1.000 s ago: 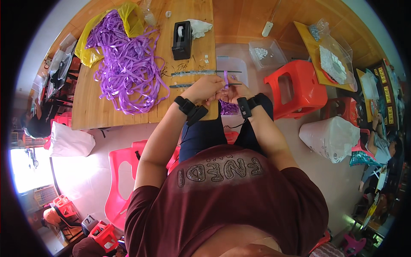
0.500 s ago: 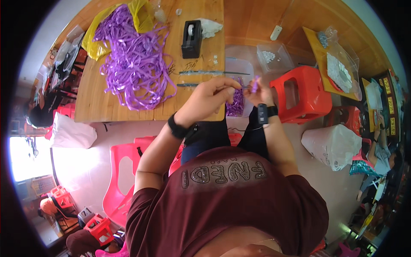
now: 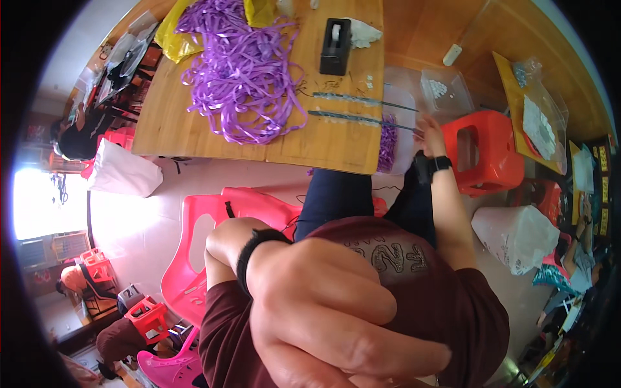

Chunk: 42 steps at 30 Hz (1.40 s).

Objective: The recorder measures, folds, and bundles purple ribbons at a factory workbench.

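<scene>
My left hand (image 3: pixel 330 310) looms large and close in front of my shirt, its fingers curled in; whatever they may hold is hidden. Beyond the table's right edge, my right hand (image 3: pixel 432 137) has its fingers drawn together at the tip of the nearer dark thin strip (image 3: pixel 349 118). I cannot make out what is between them. A second dark strip (image 3: pixel 362 99) runs alongside; both are fixed to the table and jut past its edge. Below them, a pile of short purple ribbon pieces (image 3: pixel 388 143) lies in a clear plastic bin (image 3: pixel 405 152).
On the wooden table (image 3: pixel 330 152) lie a heap of loose purple ribbon (image 3: pixel 242 84), a yellow plastic bag (image 3: pixel 176 42) and a black tape dispenser (image 3: pixel 335 48). A red stool (image 3: pixel 495 155) and a white sack (image 3: pixel 514 236) stand right; a pink chair (image 3: pixel 187 258) is left.
My left hand has left the strip ends and come up toward me. My right hand stays by the strips; the purple ribbon piece at its fingers no longer shows. The view has shifted.
</scene>
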Tool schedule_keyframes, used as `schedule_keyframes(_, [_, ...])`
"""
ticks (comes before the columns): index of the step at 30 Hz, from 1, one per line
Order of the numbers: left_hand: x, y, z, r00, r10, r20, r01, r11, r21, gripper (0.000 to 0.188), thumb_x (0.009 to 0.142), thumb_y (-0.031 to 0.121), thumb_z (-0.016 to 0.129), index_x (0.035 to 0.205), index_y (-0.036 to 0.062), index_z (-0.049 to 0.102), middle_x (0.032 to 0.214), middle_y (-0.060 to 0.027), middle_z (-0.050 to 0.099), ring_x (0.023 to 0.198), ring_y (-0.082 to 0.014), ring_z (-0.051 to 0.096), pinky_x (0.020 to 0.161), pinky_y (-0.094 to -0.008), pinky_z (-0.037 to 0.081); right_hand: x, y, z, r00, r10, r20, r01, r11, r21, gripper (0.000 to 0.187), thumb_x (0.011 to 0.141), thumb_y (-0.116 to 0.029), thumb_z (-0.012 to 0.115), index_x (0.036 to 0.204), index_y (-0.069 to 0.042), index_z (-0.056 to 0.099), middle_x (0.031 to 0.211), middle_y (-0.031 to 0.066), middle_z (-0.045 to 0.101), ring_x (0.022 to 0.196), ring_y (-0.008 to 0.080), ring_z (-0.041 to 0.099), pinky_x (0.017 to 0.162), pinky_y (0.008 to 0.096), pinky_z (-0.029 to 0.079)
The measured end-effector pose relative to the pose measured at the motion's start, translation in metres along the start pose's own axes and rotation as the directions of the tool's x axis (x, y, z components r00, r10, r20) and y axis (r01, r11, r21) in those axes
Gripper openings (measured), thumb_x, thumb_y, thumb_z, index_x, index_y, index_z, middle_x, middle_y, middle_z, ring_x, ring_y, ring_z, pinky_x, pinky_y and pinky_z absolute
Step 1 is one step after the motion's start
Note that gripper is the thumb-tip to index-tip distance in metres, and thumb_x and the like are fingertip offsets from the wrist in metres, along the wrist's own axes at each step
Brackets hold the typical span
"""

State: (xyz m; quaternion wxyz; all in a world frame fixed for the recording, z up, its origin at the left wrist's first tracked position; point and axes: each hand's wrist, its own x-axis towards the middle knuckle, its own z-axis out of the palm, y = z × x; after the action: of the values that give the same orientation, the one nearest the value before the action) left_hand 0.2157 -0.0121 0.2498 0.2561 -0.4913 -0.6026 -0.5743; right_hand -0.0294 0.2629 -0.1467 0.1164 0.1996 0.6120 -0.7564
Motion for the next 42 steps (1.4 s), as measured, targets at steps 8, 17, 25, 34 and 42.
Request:
schedule_keyframes(8, [-0.009, 0.036, 0.002, 0.923, -0.059, -0.380, 0.265, 0.813, 0.518, 0.011, 0.081, 0.020, 0.071, 0.091, 0.0208, 0.068, 0.081, 0.0062, 0.071, 0.067, -0.0130, 0.057, 0.057, -0.0249, 0.046, -0.127, -0.138, 0.084, 0.766, -0.642, -0.016, 0.641, 0.766, -0.057, 0.027, 0.094, -0.016, 0.066, 0.119, -0.004, 0.066, 0.094, 0.0003, 0.067, 0.074, 0.0058, 0.057, 0.067, 0.0205, 0.047])
schedule_keyframes(17, [-0.028, 0.019, -0.073, 0.979, 0.191, 0.068, -0.201, 0.958, 0.203, 0.012, 0.079, 0.010, 0.065, 0.092, 0.0089, 0.068, 0.095, -0.0086, 0.073, 0.059, -0.0140, 0.054, 0.046, -0.0242, 0.043, -0.122, -0.124, 0.276, 0.346, -0.391, 0.853, 0.938, 0.112, -0.329, 0.033, 0.091, -0.018, 0.061, 0.124, -0.015, 0.065, 0.107, 0.0107, 0.069, 0.094, 0.0271, 0.067, 0.080, 0.0368, 0.054])
schedule_keyframes(25, [-0.049, 0.045, -0.097, 0.992, 0.124, -0.038, -0.112, 0.967, 0.231, 0.017, 0.081, 0.011, 0.068, 0.097, 0.0085, 0.073, 0.099, -0.0070, 0.074, 0.059, -0.0138, 0.053, 0.053, -0.0235, 0.045, -0.068, -0.120, 0.320, 0.529, -0.234, 0.816, 0.753, -0.314, -0.578, 0.026, 0.085, -0.013, 0.055, 0.108, -0.009, 0.067, 0.107, 0.0125, 0.068, 0.103, 0.0339, 0.064, 0.083, 0.0444, 0.053])
schedule_keyframes(34, [-0.091, -0.031, -0.110, 0.944, -0.273, -0.184, 0.321, 0.886, 0.333, 0.024, 0.088, 0.001, 0.063, 0.110, 0.0077, 0.067, 0.096, -0.0066, 0.069, 0.080, -0.0180, 0.064, 0.070, -0.0300, 0.053, -0.145, -0.199, 0.282, 0.403, -0.458, 0.793, 0.788, 0.614, -0.046, 0.021, 0.094, -0.019, 0.062, 0.104, -0.001, 0.065, 0.095, 0.0014, 0.067, 0.086, 0.0088, 0.061, 0.081, 0.0252, 0.046])
schedule_keyframes(42, [-0.126, -0.109, -0.112, 0.734, -0.674, -0.079, 0.672, 0.706, 0.221, 0.026, 0.085, 0.004, 0.068, 0.111, 0.0069, 0.066, 0.101, -0.0098, 0.065, 0.079, -0.0213, 0.063, 0.068, -0.0335, 0.053, -0.222, -0.187, 0.218, 0.589, -0.331, 0.737, 0.594, 0.796, -0.117, 0.014, 0.094, -0.016, 0.063, 0.097, -0.002, 0.061, 0.080, 0.0020, 0.060, 0.070, 0.0075, 0.054, 0.065, 0.0233, 0.044])
